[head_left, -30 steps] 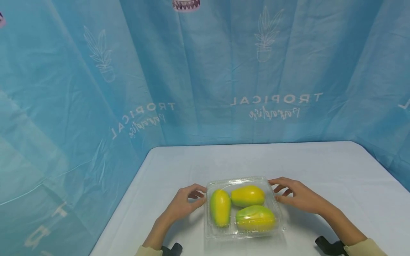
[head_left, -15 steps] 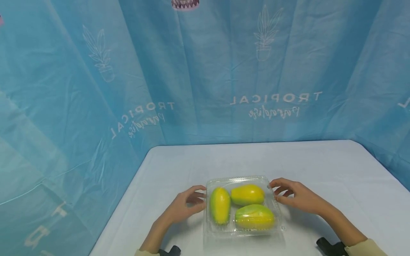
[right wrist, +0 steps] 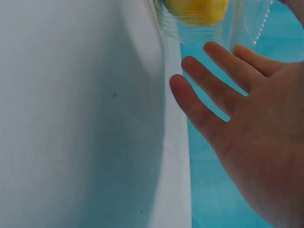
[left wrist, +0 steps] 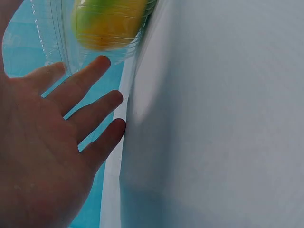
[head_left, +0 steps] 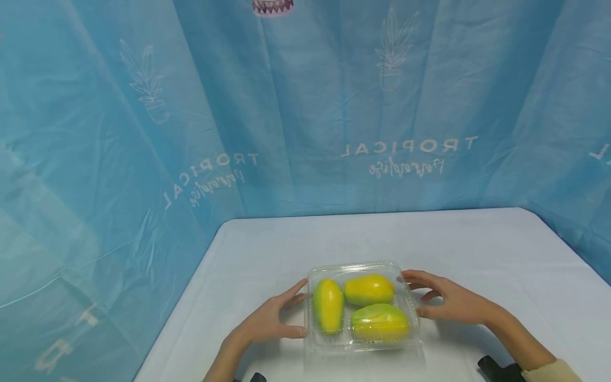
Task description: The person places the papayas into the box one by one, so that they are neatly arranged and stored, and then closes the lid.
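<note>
A clear plastic clamshell box (head_left: pixel 339 342) lies on the table in the head view, its lid down. Inside are three oblong yellow-green fruits, mango-like in shape: one upright fruit (head_left: pixel 329 306) at the left, a far fruit (head_left: pixel 369 290) and a near fruit (head_left: pixel 380 322). At the box's left side is my left hand (head_left: pixel 267 319), thumb and fingers spread apart with tips by the edge. My right hand (head_left: pixel 453 300) is at the right side, fingertips close to the rim. Both wrist views show outstretched fingers beside the box; whether every tip touches cannot be told.
A white cloth covers the table (head_left: pixel 267 244), whose far corners are rounded. Blue printed curtains (head_left: pixel 305 106) hang behind it and along both sides. Black wrist mounts (head_left: pixel 498 369) sit on the forearms, near the table surface.
My left hand has spread wider, its thumb moving down toward the near side of the box. The right hand has shifted slightly right and nearer, its thumb lower. The box stays nearly in place.
</note>
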`<state>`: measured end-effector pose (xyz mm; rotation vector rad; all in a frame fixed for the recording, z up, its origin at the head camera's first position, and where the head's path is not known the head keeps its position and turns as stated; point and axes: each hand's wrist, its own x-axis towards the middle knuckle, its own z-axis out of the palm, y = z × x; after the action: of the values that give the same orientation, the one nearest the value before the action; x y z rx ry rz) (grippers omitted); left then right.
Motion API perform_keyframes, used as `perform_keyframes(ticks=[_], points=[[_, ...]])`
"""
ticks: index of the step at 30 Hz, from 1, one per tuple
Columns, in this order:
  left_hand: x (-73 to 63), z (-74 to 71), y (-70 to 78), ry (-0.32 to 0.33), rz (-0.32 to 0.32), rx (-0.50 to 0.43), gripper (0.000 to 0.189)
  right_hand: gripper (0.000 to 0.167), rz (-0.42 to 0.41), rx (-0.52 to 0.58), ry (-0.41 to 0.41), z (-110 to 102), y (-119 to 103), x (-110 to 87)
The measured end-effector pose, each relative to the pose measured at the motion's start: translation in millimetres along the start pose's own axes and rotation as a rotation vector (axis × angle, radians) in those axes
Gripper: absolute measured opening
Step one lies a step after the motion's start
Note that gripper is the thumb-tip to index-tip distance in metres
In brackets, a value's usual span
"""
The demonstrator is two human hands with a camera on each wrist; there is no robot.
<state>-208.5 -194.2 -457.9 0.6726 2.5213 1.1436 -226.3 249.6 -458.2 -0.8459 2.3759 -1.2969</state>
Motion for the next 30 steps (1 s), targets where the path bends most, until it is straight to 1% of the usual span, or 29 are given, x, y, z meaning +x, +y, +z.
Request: perform_keyframes(ticks=[5, 7, 11, 14, 17, 18, 24, 28, 30], points=[[-1.0, 1.9, 3.9, -0.021, -0.021, 0.013, 0.101, 0.080, 0.015, 0.000, -0.040, 1, -3, -4.2], [-1.4, 3.0, 6.9, -0.026, -0.033, 0.017, 0.104, 0.083, 0.031, -0.002, -0.044, 1, -5, -5.1], [-2.7, 5.1, 12.7, -0.036, -0.071, 0.056, 0.109, 0.086, 0.050, -0.009, -0.047, 2, -7, -6.0], [-3.7, 5.4, 14.9, -0.043, -0.079, 0.074, 0.110, 0.090, 0.064, -0.003, -0.065, 3, -7, -6.4], [-3.8, 5.8, 14.9, -0.044, -0.077, 0.070, 0.111, 0.096, 0.074, 0.007, -0.076, 4, -7, -6.1], [-3.6, 6.2, 14.8, -0.048, -0.086, 0.071, 0.112, 0.097, 0.076, 0.012, -0.079, 5, -7, -6.0], [-2.2, 8.6, 16.3, -0.060, -0.154, 0.109, 0.117, 0.100, 0.063, 0.009, -0.071, 8, -8, -6.3], [-2.4, 8.5, 18.6, -0.055, -0.176, 0.109, 0.118, 0.101, 0.069, -0.020, -0.064, 8, -12, -6.6], [-2.9, 8.6, 18.9, -0.055, -0.177, 0.097, 0.118, 0.101, 0.071, -0.051, -0.061, 8, -14, -6.8]])
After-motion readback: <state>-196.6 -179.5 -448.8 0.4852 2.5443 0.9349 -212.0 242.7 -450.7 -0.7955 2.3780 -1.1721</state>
